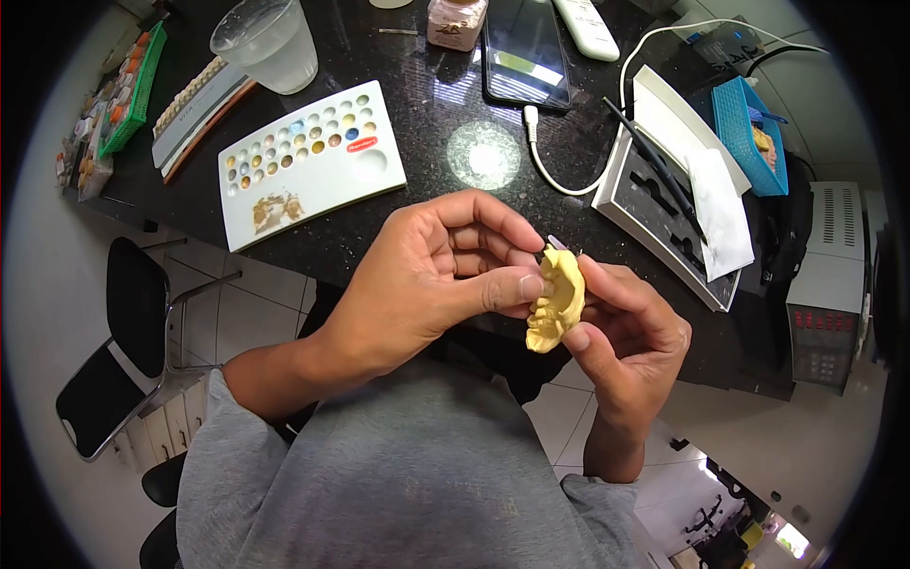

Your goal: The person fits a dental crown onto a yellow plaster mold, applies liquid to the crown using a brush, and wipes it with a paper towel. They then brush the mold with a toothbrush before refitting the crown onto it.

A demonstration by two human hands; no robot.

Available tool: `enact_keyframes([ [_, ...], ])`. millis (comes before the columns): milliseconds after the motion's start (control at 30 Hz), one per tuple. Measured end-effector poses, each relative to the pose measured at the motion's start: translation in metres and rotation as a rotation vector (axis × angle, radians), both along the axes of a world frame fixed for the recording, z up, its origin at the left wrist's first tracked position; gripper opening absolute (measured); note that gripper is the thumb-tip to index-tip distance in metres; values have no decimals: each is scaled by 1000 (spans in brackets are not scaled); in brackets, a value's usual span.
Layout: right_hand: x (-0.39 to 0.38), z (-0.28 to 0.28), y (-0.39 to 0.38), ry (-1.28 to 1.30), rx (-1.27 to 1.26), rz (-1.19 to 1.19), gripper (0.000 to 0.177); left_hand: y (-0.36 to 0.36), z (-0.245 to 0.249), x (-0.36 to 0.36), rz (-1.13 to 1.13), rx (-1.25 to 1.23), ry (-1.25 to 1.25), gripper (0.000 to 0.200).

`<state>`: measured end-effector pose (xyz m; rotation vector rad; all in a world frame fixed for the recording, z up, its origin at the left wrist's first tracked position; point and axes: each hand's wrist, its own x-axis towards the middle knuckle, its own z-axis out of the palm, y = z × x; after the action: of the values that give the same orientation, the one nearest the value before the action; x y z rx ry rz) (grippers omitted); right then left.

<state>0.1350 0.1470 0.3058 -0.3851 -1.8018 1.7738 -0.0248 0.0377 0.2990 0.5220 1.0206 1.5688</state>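
Note:
A yellow dental cast [559,302] with a row of moulded teeth is held up in front of my chest, near the counter's front edge. My right hand [633,332] grips its right side between the thumb and fingers. From the other side, my left hand [445,270] pinches at the cast, its thumb pressed on the teeth side and its index fingertip by the upper end. A small pale, shiny piece shows beside that fingertip; I cannot make out what it is. The other fingers of my left hand are curled and partly hidden behind the thumb.
On the dark counter [445,123] lie a white paint palette [313,204], a shade guide [204,114], a cup of water [270,47], a jar [457,24] and a phone [526,57]. At right are an open box [664,204] with a brush [654,156], and a blue basket [725,133].

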Motion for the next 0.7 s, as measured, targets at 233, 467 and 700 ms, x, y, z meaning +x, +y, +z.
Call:
enact_keyframes([
  [233, 2, -2, 2, 1, -74, 15, 36, 1, 2, -3, -57, -18, 12, 21],
  [467, -1, -7, 0, -5, -255, -66, 37, 5, -1, -1, -78, -54, -81, 19],
  [700, -1, -5, 4, -22, -349, -15, 40, 5, 5, -5, -127, -123, -165, 20],
])
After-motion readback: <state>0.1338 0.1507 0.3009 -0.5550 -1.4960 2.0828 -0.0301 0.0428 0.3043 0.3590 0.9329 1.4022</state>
